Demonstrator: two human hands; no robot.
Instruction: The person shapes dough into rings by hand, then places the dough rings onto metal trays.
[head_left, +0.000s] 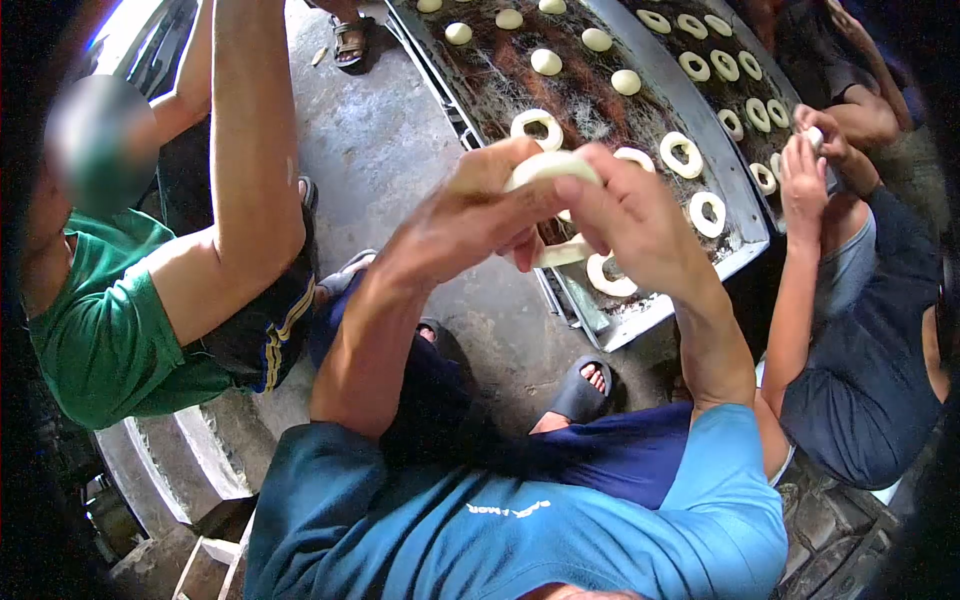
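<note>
Dough [552, 168]: pale, curved piece, raised near the end of the tray
Left hand [475, 210]: fingers curled around one side
Right hand [632, 212]: gripping the other side, thumb on top
Tray [655, 318]: dark surface bearing dough rings [680, 156] and round dough balls [546, 62]
Right side: co-worker [860, 360] handling dough

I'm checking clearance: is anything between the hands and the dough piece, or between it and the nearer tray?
Nothing visible either way: left hand and right hand hold the dough piece; dough rings lie on the nearer tray.
</note>
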